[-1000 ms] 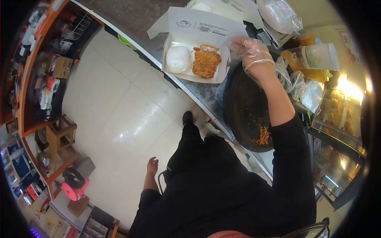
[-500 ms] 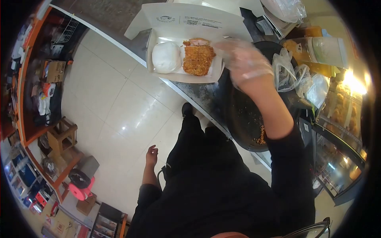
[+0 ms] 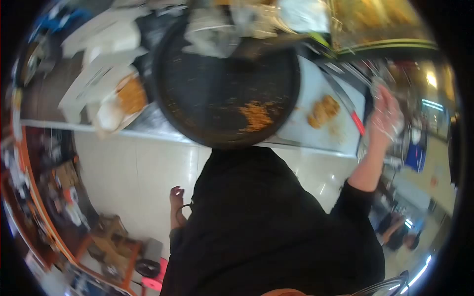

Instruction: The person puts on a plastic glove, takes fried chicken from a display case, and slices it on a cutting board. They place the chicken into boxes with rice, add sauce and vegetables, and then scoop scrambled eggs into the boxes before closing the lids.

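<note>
My right hand [image 3: 388, 112], in a clear plastic glove, reaches out past the right edge of a white cutting board [image 3: 340, 140]. Its fingers look stretched out with nothing visible in them, though motion blurs them. Near it on the board lies a knife with a red handle [image 3: 358, 123], beside a piece of fried chicken [image 3: 324, 111]. My left hand [image 3: 176, 194] hangs low over the floor, bare, its fingers loosely bent and holding nothing visible. At the left, an open paper box [image 3: 81, 96] holds a sliced fried cutlet [image 3: 131, 95] and a smooth white mound [image 3: 109, 115].
A large round black tray [image 3: 197, 93] with crumbs [image 3: 256, 116] fills the middle of the counter. Plastic bags [image 3: 210, 32] lie at its back edge. A lit glass display case [image 3: 385, 24] stands at the back right. Orange-edged shelves [image 3: 44, 217] run along the left.
My view has swung to the right, away from the box. My right hand has left the cutlet and moved right, beyond the cutting board. My left hand still hangs down.
</note>
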A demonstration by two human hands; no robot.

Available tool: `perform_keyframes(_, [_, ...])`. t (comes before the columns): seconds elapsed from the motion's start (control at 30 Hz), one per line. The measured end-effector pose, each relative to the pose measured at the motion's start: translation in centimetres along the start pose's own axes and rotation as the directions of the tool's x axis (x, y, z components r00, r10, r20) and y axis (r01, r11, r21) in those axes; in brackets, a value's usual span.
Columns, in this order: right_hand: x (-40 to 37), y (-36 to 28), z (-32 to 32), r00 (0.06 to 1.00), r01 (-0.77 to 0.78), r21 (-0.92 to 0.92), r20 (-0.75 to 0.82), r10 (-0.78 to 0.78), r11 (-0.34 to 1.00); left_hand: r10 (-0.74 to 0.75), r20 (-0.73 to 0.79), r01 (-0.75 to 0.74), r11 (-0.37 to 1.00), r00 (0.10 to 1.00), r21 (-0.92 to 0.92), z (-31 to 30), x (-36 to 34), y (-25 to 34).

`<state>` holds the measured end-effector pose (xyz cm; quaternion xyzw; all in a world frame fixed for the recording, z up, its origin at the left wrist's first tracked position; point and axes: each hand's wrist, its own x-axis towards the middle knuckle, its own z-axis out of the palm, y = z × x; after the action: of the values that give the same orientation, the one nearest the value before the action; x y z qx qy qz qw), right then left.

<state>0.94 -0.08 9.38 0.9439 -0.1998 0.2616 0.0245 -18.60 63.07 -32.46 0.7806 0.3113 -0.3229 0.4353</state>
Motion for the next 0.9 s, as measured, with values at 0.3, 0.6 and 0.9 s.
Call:
perform_keyframes(0.3, [-11.2,13.2,7.5,0.883,-0.216,0.042,0.435,0.176,0.976,-0.043,0.125,0.037,0.998,0.991,0.056,1.0,-3.5,10.1])
perform_keyframes(0.6, [-9.1,16.9,15.4,0.705,-0.110,0.237,0.703,-0.092,0.965,0.033,0.121,-0.072,0.939,0.992,0.338,4.8,-10.0,14.9])
perform_keyframes(0.9, [-9.9,18.3,16.8,0.711,-0.169,0.338,0.692,-0.123,0.926,0.005,0.089,-0.041,0.910,0.996,0.412,7.9,-14.0,15.2])
